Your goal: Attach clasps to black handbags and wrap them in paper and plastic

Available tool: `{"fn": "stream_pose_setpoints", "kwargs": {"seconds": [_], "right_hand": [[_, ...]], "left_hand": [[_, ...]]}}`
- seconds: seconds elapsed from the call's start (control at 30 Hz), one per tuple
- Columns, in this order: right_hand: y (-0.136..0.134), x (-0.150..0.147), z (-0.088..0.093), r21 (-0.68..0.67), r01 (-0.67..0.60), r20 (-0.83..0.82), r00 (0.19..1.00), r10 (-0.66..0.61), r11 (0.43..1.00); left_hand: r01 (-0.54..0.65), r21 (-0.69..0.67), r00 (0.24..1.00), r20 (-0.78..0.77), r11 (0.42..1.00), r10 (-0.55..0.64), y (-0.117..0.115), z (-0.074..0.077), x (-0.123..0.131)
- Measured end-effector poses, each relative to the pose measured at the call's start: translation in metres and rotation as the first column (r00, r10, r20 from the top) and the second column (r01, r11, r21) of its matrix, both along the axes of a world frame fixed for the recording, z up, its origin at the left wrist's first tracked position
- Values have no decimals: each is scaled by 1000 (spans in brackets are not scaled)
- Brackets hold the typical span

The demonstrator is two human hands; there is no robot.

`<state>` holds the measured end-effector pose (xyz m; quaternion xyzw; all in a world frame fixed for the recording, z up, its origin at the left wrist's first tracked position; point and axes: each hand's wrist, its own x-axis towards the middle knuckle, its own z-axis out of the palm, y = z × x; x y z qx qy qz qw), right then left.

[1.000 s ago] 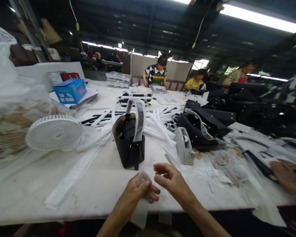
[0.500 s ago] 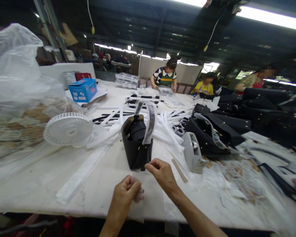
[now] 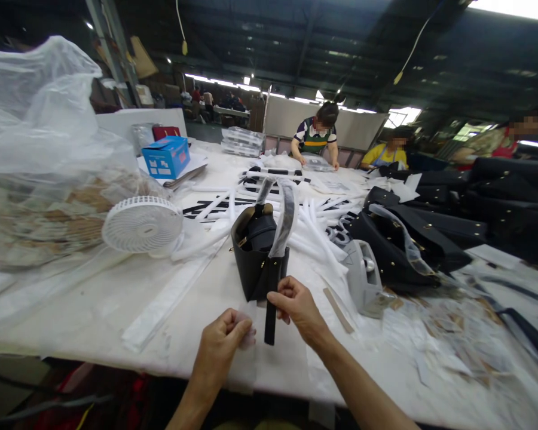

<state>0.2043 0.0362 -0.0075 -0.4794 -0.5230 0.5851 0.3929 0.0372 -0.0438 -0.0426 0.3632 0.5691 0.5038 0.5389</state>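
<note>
A small black handbag [image 3: 251,269] stands upright on the table, its top open and its handle [image 3: 285,221] wrapped in clear film. From its near side a black strap [image 3: 270,325] hangs down toward me. My right hand [image 3: 298,307] is closed on that strap, pinching it between thumb and fingers just below the bag's body. Left of the strap, my left hand [image 3: 226,337] pinches a thin translucent sheet [image 3: 246,334], which looks like plastic film. A dark inner pouch [image 3: 259,232] shows inside the bag.
A grey tape dispenser [image 3: 361,275] stands right of the bag, beside heaped black bags [image 3: 412,239]. On the left are a white fan [image 3: 143,224], a blue box [image 3: 165,157] and a big clear plastic sack [image 3: 49,149]. White tubes [image 3: 314,239] lie behind. Co-workers [image 3: 316,134] sit across.
The black strap now hangs out toward me, with my right hand pinching it higher up. My left hand still holds the film. The view has shifted, so everything sits further right.
</note>
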Motion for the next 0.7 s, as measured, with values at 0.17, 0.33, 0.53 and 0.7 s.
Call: {"fn": "stream_pose_setpoints", "kwargs": {"seconds": [0.17, 0.33, 0.53, 0.7], "right_hand": [[-5, 10, 26, -285, -219, -362, 926, 107, 933], [-5, 4, 34, -316, -152, -486, 874, -22, 937], [-1, -2, 27, -293, -63, -506, 857, -98, 954], [-1, -2, 22, -250, -78, -491, 869, -56, 965]], "left_hand": [[88, 52, 955, -288, 995, -70, -4, 12, -3], [191, 79, 909, -391, 978, -146, -8, 18, -6], [248, 3, 928, -287, 969, -236, -16, 21, -7], [292, -42, 942, -158, 955, -295, -18, 20, -7]]}}
